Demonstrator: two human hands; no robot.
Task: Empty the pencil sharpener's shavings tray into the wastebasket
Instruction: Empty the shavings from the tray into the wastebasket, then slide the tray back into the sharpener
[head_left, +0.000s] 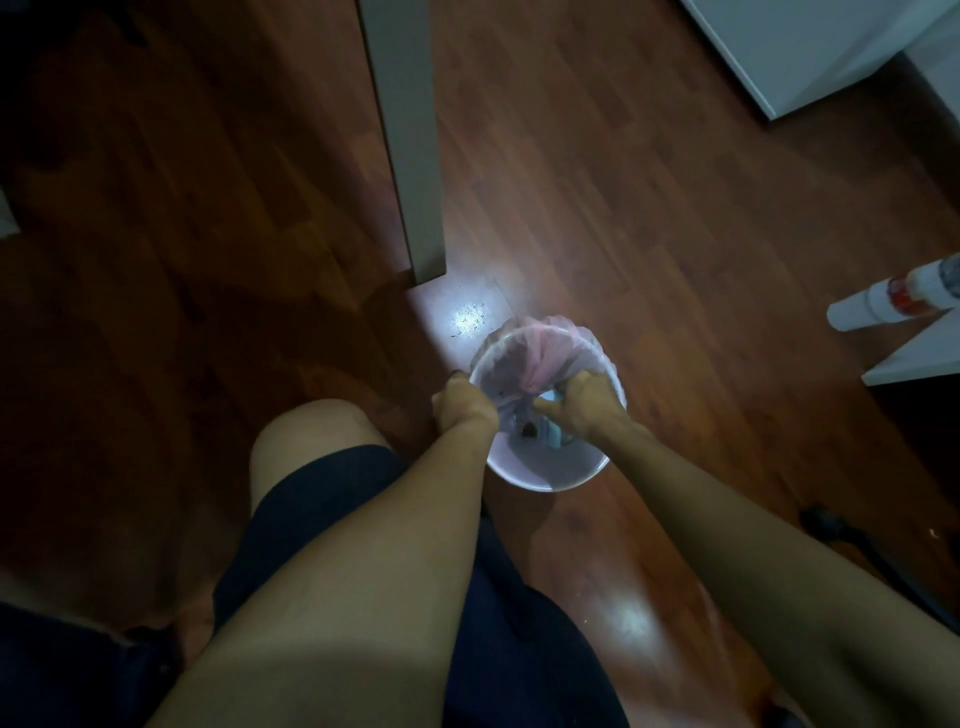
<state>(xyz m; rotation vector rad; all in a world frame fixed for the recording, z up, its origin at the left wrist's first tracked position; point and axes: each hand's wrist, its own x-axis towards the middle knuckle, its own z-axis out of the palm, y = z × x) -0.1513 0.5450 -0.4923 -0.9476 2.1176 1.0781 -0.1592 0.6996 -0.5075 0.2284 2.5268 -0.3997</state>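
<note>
A small round white wastebasket (540, 475) stands on the wooden floor, lined with a pinkish plastic bag (540, 345). My left hand (462, 402) grips the basket's left rim and bag edge. Over the opening, my right hand (587, 405) is closed on a light blue object (555, 434), apparently the sharpener's shavings tray, held inside the basket. Dark shavings (530, 428) lie in the basket beside it. How the tray is tilted is hidden by my hand.
A grey table leg (410, 156) rises just behind the basket, with a few specks on the floor (470, 319) at its foot. A white cabinet (810, 47) is at the far right, a white and red cylinder (893, 296) on a low shelf. My knees are at the left.
</note>
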